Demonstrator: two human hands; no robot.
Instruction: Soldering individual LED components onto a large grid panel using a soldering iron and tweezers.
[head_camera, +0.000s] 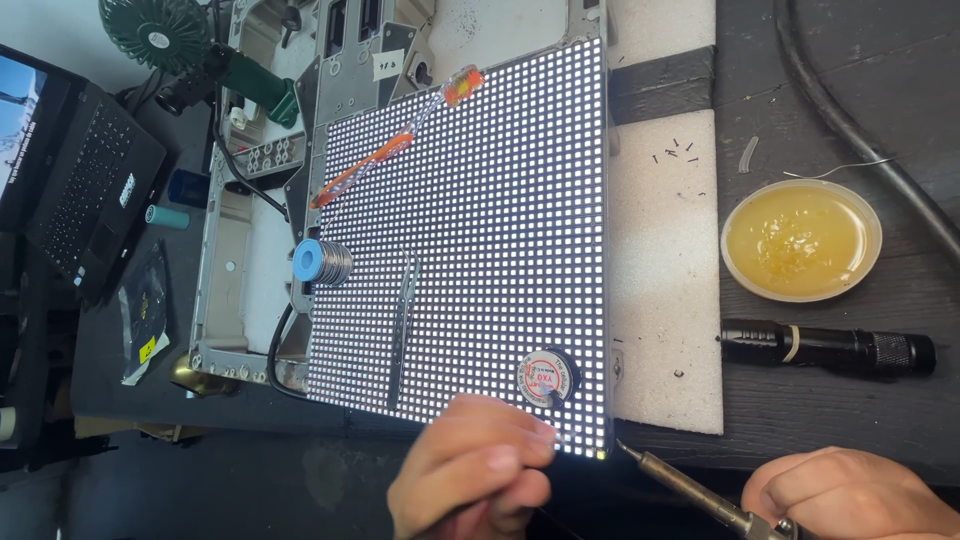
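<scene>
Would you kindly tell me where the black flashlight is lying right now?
In the head view, the black flashlight lies on the dark table at the right, just below the round dish of yellow flux, above the right hand.

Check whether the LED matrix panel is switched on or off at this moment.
On. The LED panel shows a full grid of bright white dots glowing across its face, right down to the corner by the left hand and the soldering iron.
</scene>
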